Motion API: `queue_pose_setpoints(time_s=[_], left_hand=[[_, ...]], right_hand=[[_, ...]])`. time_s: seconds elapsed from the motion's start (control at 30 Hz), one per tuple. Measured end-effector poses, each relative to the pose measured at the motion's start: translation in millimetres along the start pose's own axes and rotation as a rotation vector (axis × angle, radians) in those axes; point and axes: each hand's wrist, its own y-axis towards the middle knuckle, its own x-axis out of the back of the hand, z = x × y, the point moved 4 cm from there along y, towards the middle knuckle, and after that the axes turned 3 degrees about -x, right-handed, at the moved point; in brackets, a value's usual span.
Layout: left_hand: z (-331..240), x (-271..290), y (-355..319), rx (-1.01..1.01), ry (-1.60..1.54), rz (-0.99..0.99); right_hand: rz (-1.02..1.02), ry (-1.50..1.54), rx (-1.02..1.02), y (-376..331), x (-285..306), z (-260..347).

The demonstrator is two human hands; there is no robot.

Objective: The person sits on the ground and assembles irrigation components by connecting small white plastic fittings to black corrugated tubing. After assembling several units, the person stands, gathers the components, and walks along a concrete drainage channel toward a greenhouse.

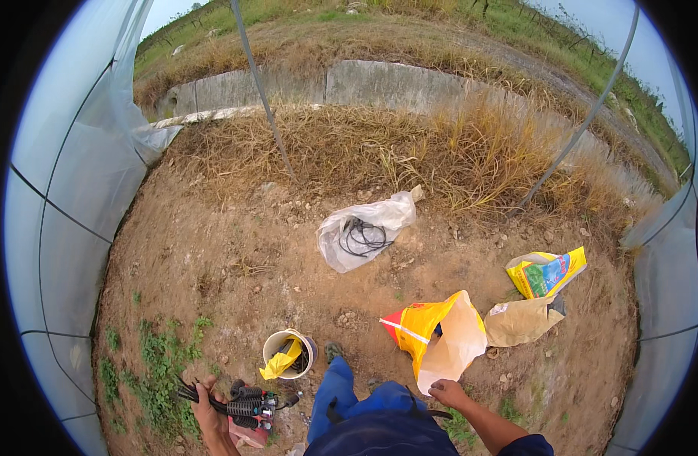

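Two bare hands are in view, both at the near side of the scene. At the near left, the left hand (210, 416) is closed around a bundle of thin black tubes (188, 391), whose ends stick out to its left. Just right of that hand sit black ribbed pieces (246, 401) with metallic parts; whether the hand also bears on these cannot be told. A red item (250, 435) shows beneath them, partly hidden.

At the near right, the right hand (449, 394) has its fingers drawn together on the near edge of a yellow bag (414, 328). The bag's mouth gapes toward the near right, showing a pale inner face; its contents are mostly hidden.

Between the hands, somewhat farther off, a white bucket (267, 347) stands upright on bare soil (227, 235), holding a yellow wrapper (282, 360) and dark pieces. Right of the yellow bag lies a brown bag (522, 322), with a yellow, green and blue bag (545, 273) just beyond. Farther out, near the middle, a clear plastic bag (394, 215) lies flat with black cord (364, 237) at it.
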Motion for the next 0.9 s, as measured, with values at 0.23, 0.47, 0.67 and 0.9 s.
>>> queue_pose_setpoints(time_s=[0.23,0.47,0.67,0.9], left_hand=[[52,-22,127,0.265,-0.118,0.056],[67,-149,218,0.352,0.094,0.294],[79,-307,247,0.33,0.413,0.53],[122,-442,263,0.179,0.83,0.782]], right_hand=[[-0.077,0.171,-0.252,28,-24,3],[-0.132,0.652,-0.37,30,-47,58],[-0.205,0.679,-0.454,26,-61,54],[-0.141,1.092,-0.6,45,-56,56]])
